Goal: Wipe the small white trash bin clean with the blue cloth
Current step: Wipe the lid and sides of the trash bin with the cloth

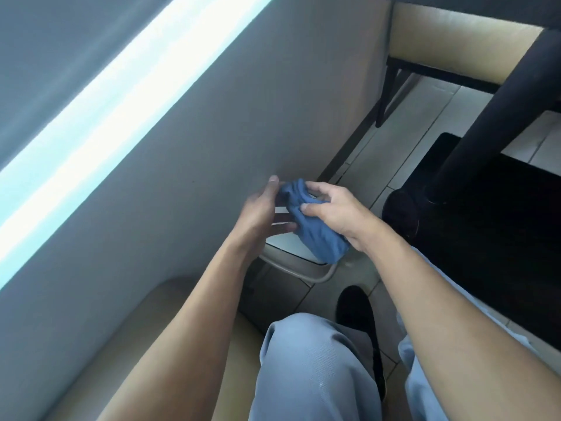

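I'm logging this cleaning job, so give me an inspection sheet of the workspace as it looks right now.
Surface: pale tiled floor beside a grey wall.
Job's things: blue cloth bunched up, held above the white bin; the bin stands on the floor by the wall, mostly hidden by the hands.
Clutter: nothing seen.
Grippers: right hand grips the cloth; left hand has fingers straight, fingertips at the cloth.
Cables: nothing seen.
Surroundings: beige padded bench under the person, dark table post on a dark base, another beige seat beyond, black shoe on the floor.
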`<action>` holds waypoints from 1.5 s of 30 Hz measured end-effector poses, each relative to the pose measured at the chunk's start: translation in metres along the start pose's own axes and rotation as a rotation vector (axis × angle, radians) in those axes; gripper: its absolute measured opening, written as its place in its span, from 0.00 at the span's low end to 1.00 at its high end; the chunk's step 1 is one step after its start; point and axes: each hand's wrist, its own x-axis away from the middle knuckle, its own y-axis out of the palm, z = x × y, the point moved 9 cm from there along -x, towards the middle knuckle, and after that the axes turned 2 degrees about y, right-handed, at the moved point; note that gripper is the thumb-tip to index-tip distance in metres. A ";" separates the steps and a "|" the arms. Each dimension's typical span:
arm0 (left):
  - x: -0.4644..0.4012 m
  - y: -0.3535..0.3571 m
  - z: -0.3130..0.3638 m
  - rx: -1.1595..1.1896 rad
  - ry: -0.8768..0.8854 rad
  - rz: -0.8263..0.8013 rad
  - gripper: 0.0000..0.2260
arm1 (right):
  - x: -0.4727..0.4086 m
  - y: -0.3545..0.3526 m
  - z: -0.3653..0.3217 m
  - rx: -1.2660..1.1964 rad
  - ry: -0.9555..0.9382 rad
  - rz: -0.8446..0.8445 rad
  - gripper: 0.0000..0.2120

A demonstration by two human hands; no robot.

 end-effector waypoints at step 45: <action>-0.045 -0.006 -0.060 -0.843 0.502 0.144 0.21 | -0.004 -0.013 0.045 0.477 -0.238 0.745 0.20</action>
